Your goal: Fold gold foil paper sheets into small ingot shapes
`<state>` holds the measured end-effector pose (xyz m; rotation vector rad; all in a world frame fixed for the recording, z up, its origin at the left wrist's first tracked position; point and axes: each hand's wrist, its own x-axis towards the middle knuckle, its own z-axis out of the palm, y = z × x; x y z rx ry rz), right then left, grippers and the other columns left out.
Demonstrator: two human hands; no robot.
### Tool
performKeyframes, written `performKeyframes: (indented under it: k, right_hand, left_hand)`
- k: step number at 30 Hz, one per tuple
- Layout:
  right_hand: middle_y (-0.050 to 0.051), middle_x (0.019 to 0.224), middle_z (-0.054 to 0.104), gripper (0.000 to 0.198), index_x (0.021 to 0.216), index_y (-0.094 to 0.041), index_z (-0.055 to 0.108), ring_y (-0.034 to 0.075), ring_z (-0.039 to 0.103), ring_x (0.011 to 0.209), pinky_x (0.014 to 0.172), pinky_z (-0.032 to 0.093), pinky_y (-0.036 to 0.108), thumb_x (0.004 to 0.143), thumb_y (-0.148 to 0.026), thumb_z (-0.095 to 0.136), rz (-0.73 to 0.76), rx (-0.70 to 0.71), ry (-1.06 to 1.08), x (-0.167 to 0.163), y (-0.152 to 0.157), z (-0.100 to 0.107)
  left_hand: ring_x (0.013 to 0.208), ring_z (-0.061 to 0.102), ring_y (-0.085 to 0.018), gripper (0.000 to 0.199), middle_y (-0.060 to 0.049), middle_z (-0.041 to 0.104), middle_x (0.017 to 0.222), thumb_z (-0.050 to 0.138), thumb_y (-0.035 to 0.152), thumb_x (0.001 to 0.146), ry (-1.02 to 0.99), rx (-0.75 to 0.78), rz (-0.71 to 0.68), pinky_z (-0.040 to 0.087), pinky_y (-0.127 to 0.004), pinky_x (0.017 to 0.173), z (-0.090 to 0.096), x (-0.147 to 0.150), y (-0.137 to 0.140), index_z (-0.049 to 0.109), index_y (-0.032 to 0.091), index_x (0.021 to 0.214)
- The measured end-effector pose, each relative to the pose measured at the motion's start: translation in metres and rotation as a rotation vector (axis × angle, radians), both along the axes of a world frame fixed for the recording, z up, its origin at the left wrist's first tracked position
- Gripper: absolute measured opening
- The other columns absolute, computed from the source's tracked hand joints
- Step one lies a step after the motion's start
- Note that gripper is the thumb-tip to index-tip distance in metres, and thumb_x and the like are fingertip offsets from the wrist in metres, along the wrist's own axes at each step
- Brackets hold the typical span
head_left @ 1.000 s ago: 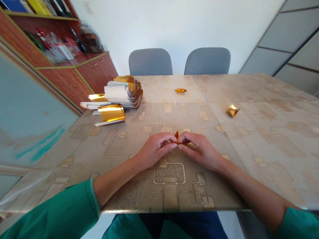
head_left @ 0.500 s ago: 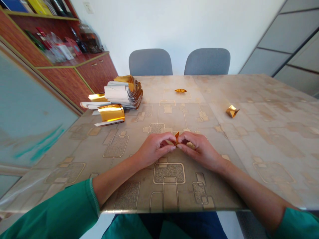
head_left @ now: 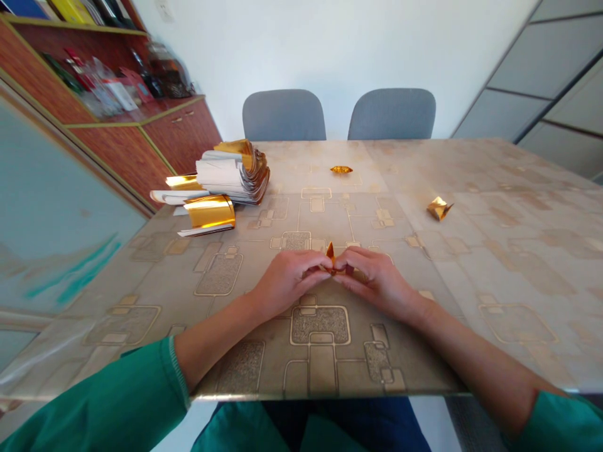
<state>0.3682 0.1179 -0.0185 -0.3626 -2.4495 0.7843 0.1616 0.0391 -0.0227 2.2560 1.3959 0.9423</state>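
A small folded piece of gold foil paper (head_left: 330,252) is pinched between my two hands, its pointed tip sticking up above the fingers. My left hand (head_left: 293,276) grips it from the left with thumb and fingertips. From the right, my right hand (head_left: 377,276) closes thumb and fingers on the same piece. Its lower part is mostly hidden by the fingertips. Beyond the hands, to the right, lies a folded gold paper shape (head_left: 439,209). Farther back sits a narrow gold paper piece (head_left: 342,169).
A thick stack of gold and white paper sheets (head_left: 226,177) lies at the back left of the patterned table (head_left: 471,263). In front of it is a curved gold sheet (head_left: 211,212). Two grey chairs (head_left: 284,116) stand behind the far edge, with a wooden cabinet (head_left: 181,135) at left.
The pointed tip of the held gold paper shows a little higher and more clearly above the fingers. Both hands stay in nearly the same place.
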Motion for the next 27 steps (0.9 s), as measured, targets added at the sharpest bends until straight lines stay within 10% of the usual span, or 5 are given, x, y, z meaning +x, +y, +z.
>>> performKeyframes:
  k: [6,12,27]
  right_hand:
    - [0.003,0.089,0.061,0.008,0.093,-0.019,0.061,0.014,0.058,0.084,0.073,0.045,0.025,0.097,-0.022,0.055,0.031,0.027,-0.029,-0.0009,0.0028,-0.0025]
    - [0.001,0.086,0.062,0.008,0.092,-0.019,0.061,0.012,0.059,0.080,0.069,0.044,0.024,0.097,-0.021,0.055,0.007,0.004,0.022,-0.0008,0.0031,-0.0035]
    - [0.000,0.087,0.063,0.006,0.090,-0.020,0.059,0.011,0.059,0.081,0.070,0.044,0.023,0.095,-0.018,0.058,0.045,-0.070,0.037,-0.0010,0.0044,-0.0013]
  left_hand:
    - [0.087,0.068,-0.018,0.009,-0.001,0.073,0.103,0.061,0.022,0.094,0.239,0.047,0.066,0.049,-0.027,0.072,0.0009,0.0029,-0.0037,0.067,0.021,0.100]
    - [0.079,0.067,-0.011,0.008,0.003,0.073,0.091,0.060,0.018,0.094,-0.075,-0.062,-0.006,0.048,-0.021,0.073,0.0016,-0.0007,0.0008,0.066,0.020,0.100]
    - [0.083,0.066,-0.012,0.008,0.003,0.072,0.094,0.058,0.021,0.096,0.010,-0.066,-0.005,0.046,-0.022,0.073,0.0027,-0.0018,0.0006,0.063,0.022,0.102]
